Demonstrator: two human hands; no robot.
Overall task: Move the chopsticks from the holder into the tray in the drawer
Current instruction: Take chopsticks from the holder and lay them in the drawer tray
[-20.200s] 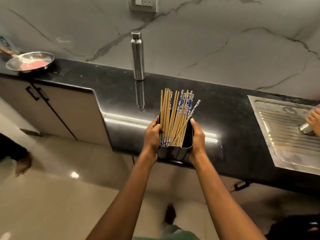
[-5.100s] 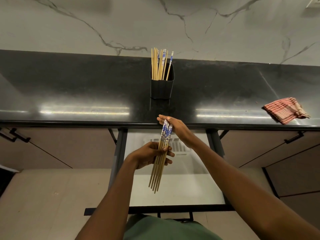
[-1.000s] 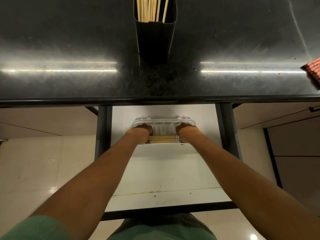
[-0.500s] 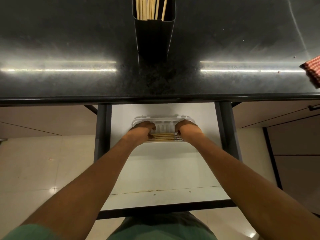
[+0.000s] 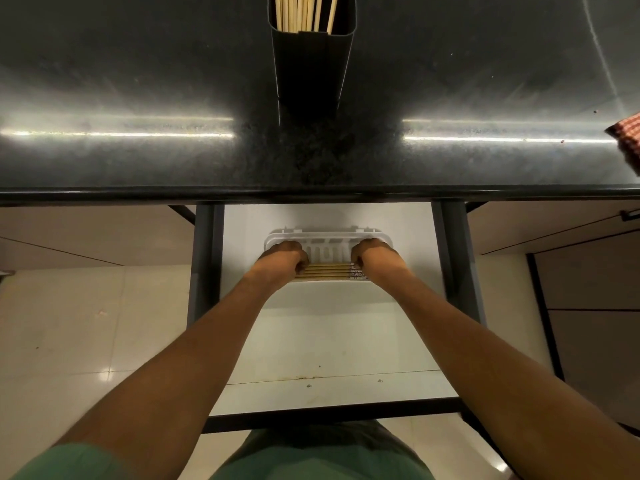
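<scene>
A bundle of wooden chopsticks (image 5: pixel 327 271) lies crosswise over the near part of the white slotted tray (image 5: pixel 329 235) in the open white drawer (image 5: pixel 332 341). My left hand (image 5: pixel 282 259) grips the bundle's left end and my right hand (image 5: pixel 374 258) grips its right end, where a blue pattern shows. The black square holder (image 5: pixel 311 60) stands on the counter above the drawer, with several plain chopsticks (image 5: pixel 301 12) still upright inside it.
The black polished counter (image 5: pixel 138 150) overhangs the drawer's back. A red checked cloth (image 5: pixel 628 135) lies at its right edge. Dark drawer rails (image 5: pixel 204 271) run on both sides, and closed cabinet fronts flank the drawer. Pale floor tiles lie at the left.
Both hands with the bundle have stayed over the tray, shifting only slightly toward its near side. The chopsticks now lie flatter in the tray.
</scene>
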